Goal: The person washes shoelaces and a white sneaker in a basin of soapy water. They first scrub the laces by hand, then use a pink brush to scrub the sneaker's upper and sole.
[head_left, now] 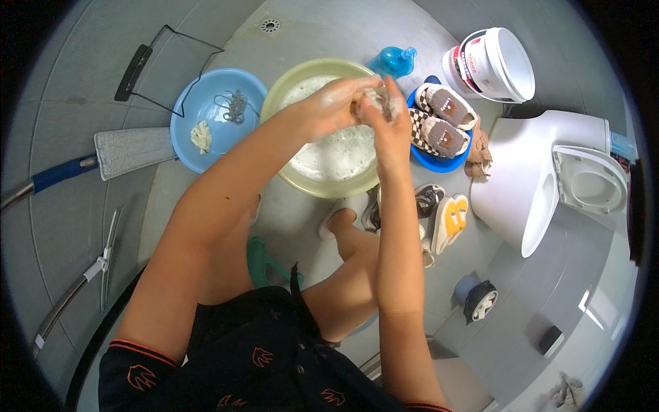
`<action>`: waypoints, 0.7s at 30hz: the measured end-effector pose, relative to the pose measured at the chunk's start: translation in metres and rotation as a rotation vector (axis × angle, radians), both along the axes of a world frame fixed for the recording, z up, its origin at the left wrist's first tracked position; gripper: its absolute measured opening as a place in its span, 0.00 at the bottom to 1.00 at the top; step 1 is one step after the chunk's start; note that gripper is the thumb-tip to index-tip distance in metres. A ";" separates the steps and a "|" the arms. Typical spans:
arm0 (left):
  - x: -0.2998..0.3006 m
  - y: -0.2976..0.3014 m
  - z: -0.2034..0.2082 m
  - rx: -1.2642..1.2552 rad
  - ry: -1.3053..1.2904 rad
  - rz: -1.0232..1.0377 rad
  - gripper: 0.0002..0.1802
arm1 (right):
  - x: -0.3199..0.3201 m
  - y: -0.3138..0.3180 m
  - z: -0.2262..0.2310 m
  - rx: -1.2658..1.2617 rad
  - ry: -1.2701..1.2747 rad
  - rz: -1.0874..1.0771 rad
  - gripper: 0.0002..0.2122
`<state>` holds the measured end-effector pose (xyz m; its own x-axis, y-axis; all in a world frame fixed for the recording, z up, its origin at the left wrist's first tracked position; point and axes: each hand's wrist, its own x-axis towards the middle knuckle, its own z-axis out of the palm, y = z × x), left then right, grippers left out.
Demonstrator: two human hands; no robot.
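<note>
My left hand (338,104) and my right hand (390,134) meet above the far right side of a pale yellow-green basin (272,103). Between them they grip a small, pale, soapy wad (378,100), largely covered by my fingers, so its kind cannot be made out. Lather coats the fingers of both hands. Foamy, cloudy water (333,161) fills the basin below. To its left, a light blue basin (213,154) holds a tangle of grey shoelaces (234,106) and a crumpled cream-coloured bundle (201,136).
Behind my hands lies a blue bottle (392,62). Checked slippers (443,120) fill a blue tub (439,163) at the right, near a white bucket (491,65) and a toilet (511,165). Yellow shoes (451,220) stand nearer. A flat mop (134,151) leans left.
</note>
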<state>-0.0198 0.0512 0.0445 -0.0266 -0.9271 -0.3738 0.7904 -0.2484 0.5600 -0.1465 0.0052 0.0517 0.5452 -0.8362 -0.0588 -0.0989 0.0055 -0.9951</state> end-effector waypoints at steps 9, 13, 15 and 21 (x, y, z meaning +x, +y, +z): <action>0.011 0.004 -0.014 0.170 -0.287 0.046 0.22 | -0.005 -0.016 -0.013 0.327 -0.217 -0.128 0.14; 0.004 -0.001 -0.013 0.164 -0.119 -0.079 0.23 | 0.000 -0.016 -0.009 0.648 -0.429 -0.248 0.11; -0.008 -0.001 -0.001 0.114 0.097 -0.056 0.25 | 0.003 -0.012 -0.003 0.811 -0.573 -0.227 0.14; -0.016 -0.002 0.013 -0.015 0.488 0.173 0.34 | 0.015 0.004 0.016 0.736 -0.695 -0.134 0.19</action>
